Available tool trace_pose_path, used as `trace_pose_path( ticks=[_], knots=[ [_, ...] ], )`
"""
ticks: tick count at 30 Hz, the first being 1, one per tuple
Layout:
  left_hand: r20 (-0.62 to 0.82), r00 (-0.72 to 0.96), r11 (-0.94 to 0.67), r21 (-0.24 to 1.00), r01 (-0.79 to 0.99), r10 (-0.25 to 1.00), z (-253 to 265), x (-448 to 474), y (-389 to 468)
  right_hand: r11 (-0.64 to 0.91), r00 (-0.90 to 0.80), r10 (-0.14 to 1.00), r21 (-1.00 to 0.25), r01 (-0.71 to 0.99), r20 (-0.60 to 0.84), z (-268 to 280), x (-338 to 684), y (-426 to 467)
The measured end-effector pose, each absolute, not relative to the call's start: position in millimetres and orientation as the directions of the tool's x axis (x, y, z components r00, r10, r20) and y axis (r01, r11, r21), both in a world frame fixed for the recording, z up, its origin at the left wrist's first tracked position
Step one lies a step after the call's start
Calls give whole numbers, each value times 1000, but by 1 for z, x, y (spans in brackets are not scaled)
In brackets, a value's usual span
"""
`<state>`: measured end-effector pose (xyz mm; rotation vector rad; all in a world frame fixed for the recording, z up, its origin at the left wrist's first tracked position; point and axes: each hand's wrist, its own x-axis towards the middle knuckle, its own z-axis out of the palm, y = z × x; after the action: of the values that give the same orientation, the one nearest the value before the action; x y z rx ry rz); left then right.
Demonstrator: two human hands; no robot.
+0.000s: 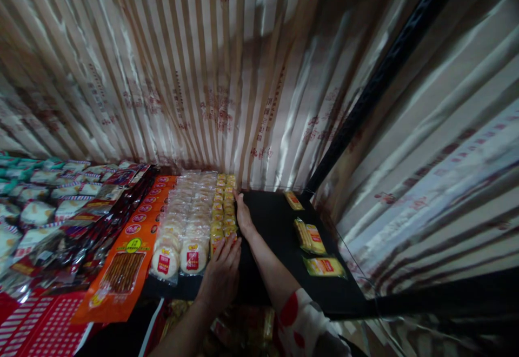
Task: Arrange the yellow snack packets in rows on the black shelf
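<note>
Small yellow packets (218,217) stand in two tight rows on a black shelf (270,227). At the front end of these rows, my left hand (221,273) lies with its fingers stretched out over the nearest packets. My right hand (244,216) is held flat along the right side of the rows, farther back, fingers straight. Neither hand is wrapped round a packet. Directly left of the yellow packets are two rows of clear-wrapped round crackers (193,257) with red labels.
Orange snack bags (121,273) lie in an overlapping row farther left, beside dark red packets (101,222) and white packets (38,212). Three loose yellow packs (311,236) lie on the shelf's right. A black post (365,94) slants up there. A red basket (44,319) is at lower left; printed sheeting (227,75) hangs behind.
</note>
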<state>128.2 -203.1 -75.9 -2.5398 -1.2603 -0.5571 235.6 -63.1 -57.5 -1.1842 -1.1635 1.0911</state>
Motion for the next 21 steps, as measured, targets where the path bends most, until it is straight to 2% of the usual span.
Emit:
trace_pose_path(
  ticks=[4,14,17,21],
  knots=[
    [449,553,-594,-58,802,702,-71,129,-204,137,154,976,-985,104,152,-57,238,-62],
    [438,580,-602,-103,792,687,-69,127,-204,117,173,976,-988,102,134,-53,233,-60],
    [437,577,-600,-101,794,690,-74,127,-203,174,190,967,-985,-10,169,-61,235,-55],
    [423,572,-584,-116,804,703,-79,127,-202,116,214,975,-967,-227,67,-69,235,-45]
  ],
)
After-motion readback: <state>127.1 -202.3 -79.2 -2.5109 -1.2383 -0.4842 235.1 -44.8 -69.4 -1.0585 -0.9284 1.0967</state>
